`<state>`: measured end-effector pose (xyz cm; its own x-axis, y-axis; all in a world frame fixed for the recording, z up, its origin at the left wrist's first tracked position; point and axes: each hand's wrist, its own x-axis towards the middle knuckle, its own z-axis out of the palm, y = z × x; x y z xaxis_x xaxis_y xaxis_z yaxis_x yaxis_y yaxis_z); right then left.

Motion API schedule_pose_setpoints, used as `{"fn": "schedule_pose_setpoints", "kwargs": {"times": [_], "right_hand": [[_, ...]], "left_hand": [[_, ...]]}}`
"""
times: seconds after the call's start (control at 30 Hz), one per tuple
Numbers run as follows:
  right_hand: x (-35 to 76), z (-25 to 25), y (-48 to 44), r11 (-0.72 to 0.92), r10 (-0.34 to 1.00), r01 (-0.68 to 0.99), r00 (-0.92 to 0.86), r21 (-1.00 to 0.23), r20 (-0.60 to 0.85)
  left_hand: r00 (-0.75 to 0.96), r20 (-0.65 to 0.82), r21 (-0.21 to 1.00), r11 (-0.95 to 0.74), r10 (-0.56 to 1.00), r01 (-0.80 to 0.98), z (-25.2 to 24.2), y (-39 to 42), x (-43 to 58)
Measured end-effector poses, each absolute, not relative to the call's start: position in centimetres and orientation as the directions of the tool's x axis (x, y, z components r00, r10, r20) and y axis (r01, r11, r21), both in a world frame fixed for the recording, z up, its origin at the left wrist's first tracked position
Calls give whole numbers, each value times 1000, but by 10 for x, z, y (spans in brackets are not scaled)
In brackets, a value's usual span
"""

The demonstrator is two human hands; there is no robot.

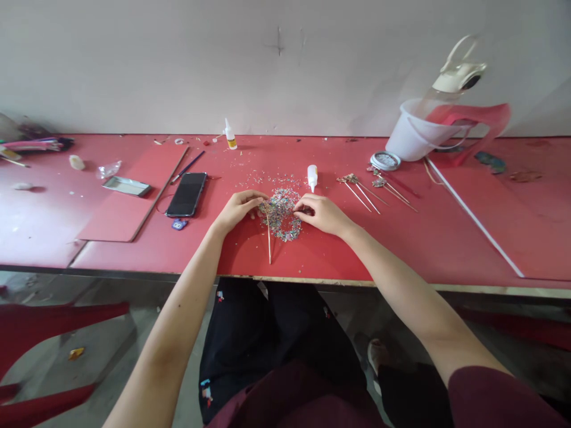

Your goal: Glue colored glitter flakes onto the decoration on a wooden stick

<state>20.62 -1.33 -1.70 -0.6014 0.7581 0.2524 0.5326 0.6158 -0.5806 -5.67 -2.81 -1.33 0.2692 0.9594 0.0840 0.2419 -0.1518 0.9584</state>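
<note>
A loose pile of tiny multicoloured chips lies on the red table between my hands. At its left edge, my left hand has its fingers closed on the head of a gold hair stick, whose shaft points toward me. From the other side, my right hand pinches at the chips with thumb and forefinger together; what is between them is too small to make out. A white glue bottle is just beyond my right hand. More gold hair sticks with decorated heads lie to the right.
Left of the pile are a black phone, a pen, a grey tray and a red board. Another glue bottle stands near the wall. At right, a white bucket holds a bottle, beside a round tin.
</note>
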Motion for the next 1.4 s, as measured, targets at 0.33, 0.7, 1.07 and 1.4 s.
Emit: {"fn": "schedule_pose_setpoints", "kwargs": {"times": [0.33,0.7,1.07,1.4], "right_hand": [[204,-17,-15,621,757,553,-607,-556,242],[202,-16,-17,623,761,576,-604,-529,237],[201,-18,-18,643,744,555,-617,-528,256],[200,-20,-17,639,748,561,-613,-526,254]], "left_hand": [[254,73,957,-139,964,253,-11,-30,-57],[237,81,957,-143,968,254,-10,-31,-57],[246,94,953,-158,965,257,-11,-30,-57],[248,99,954,-163,964,252,-11,-30,-57]]}}
